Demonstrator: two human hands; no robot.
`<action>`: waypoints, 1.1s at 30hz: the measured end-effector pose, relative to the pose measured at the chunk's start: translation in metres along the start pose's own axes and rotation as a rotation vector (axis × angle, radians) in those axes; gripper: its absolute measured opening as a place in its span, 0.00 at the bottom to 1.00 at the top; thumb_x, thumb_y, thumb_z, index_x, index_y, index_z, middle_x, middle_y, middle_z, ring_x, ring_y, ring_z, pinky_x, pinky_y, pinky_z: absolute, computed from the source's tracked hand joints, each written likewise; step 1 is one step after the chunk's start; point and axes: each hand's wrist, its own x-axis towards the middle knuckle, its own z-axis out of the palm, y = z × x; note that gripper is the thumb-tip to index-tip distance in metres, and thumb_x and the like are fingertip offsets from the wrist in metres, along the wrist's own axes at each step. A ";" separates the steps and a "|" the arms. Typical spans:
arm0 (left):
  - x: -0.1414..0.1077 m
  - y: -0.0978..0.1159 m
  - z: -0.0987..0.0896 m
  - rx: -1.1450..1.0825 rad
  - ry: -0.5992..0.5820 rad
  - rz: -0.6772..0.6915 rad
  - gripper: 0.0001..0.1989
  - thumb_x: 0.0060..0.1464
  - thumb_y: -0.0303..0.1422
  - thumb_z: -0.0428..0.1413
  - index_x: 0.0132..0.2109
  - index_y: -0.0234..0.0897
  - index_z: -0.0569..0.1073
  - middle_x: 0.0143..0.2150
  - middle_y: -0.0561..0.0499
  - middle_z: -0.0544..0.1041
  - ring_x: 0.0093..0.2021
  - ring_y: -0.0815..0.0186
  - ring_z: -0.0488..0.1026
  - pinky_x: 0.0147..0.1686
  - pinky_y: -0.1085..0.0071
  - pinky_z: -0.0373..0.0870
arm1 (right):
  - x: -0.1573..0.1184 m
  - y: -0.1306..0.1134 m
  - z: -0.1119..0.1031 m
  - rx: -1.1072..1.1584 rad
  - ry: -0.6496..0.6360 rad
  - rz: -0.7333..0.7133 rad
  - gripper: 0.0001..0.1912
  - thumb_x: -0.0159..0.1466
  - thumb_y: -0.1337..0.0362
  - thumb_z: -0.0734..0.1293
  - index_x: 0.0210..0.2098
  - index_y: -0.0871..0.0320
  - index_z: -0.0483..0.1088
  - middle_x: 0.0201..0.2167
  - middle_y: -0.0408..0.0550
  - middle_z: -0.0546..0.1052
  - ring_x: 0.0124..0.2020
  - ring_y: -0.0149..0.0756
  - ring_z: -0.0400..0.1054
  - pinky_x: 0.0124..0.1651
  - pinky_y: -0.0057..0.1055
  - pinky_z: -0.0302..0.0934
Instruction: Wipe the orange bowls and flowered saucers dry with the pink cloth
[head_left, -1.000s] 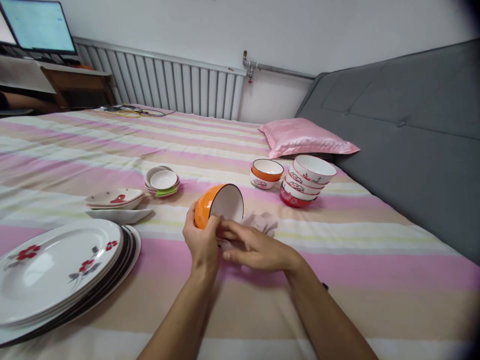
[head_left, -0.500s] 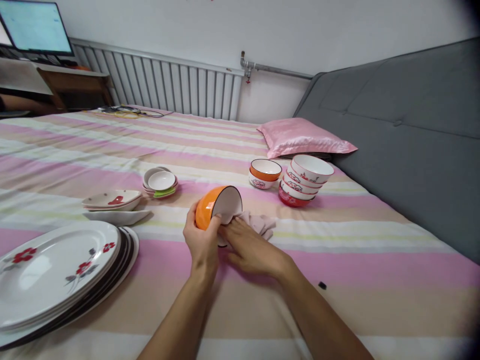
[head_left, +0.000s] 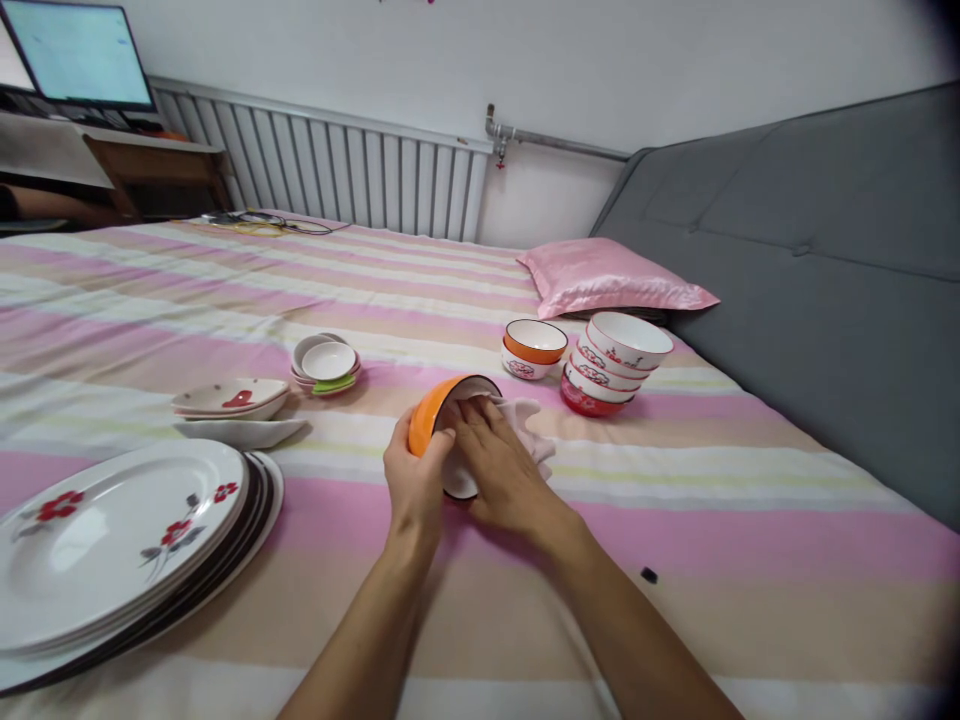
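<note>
The left hand (head_left: 415,475) is clamped on the orange bowl (head_left: 425,420), with its thumb at the rim and its fingers around the outer wall. The bowl is tilted on its side, its mouth turned toward the right hand (head_left: 499,465). This right hand reaches inside, its fingers stretched and close together, against the pale pink cloth (head_left: 534,430); whether it grips the cloth, I cannot tell. Both forearms come from the lower edge, leaning toward each other. The bowl is above the striped bedsheet (head_left: 720,530), between the plate stack (head_left: 97,540) and the taller bowl stack (head_left: 604,375).
</note>
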 end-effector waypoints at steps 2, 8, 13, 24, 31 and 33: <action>0.000 -0.001 0.000 -0.009 0.010 -0.002 0.19 0.43 0.32 0.58 0.45 0.35 0.75 0.40 0.49 0.77 0.41 0.60 0.73 0.43 0.66 0.67 | 0.000 -0.001 -0.002 0.030 -0.009 -0.007 0.48 0.49 0.74 0.64 0.67 0.59 0.43 0.68 0.57 0.49 0.69 0.50 0.36 0.68 0.53 0.40; 0.000 -0.003 0.000 -0.015 0.040 0.057 0.19 0.43 0.32 0.59 0.45 0.35 0.75 0.38 0.49 0.77 0.40 0.60 0.73 0.43 0.66 0.67 | -0.001 -0.009 -0.011 0.193 -0.097 -0.045 0.42 0.53 0.66 0.68 0.64 0.55 0.49 0.64 0.56 0.58 0.65 0.47 0.48 0.65 0.48 0.47; 0.001 -0.005 -0.001 0.004 0.055 0.086 0.19 0.42 0.32 0.59 0.46 0.35 0.75 0.38 0.49 0.77 0.39 0.60 0.73 0.42 0.66 0.68 | -0.002 -0.014 -0.019 0.305 -0.204 -0.043 0.36 0.54 0.63 0.70 0.60 0.56 0.56 0.59 0.56 0.65 0.59 0.48 0.59 0.58 0.46 0.56; 0.000 -0.003 0.000 -0.042 -0.017 0.038 0.19 0.43 0.31 0.58 0.45 0.33 0.74 0.36 0.50 0.75 0.36 0.64 0.71 0.39 0.68 0.67 | -0.003 -0.001 -0.036 0.760 -0.240 0.001 0.33 0.55 0.76 0.59 0.59 0.53 0.58 0.58 0.49 0.68 0.60 0.39 0.61 0.60 0.40 0.58; -0.002 0.003 0.003 -0.077 0.018 -0.027 0.17 0.41 0.32 0.58 0.42 0.33 0.75 0.33 0.52 0.75 0.33 0.65 0.71 0.33 0.71 0.67 | -0.002 0.002 -0.035 0.624 0.006 0.138 0.24 0.55 0.80 0.57 0.49 0.57 0.64 0.47 0.50 0.75 0.50 0.35 0.70 0.52 0.36 0.65; -0.002 0.004 0.003 -0.071 0.025 -0.036 0.17 0.40 0.33 0.58 0.42 0.33 0.75 0.32 0.52 0.75 0.33 0.65 0.71 0.32 0.71 0.67 | -0.001 0.002 -0.032 0.470 0.040 0.144 0.19 0.57 0.79 0.59 0.45 0.57 0.65 0.43 0.49 0.76 0.45 0.37 0.71 0.47 0.35 0.66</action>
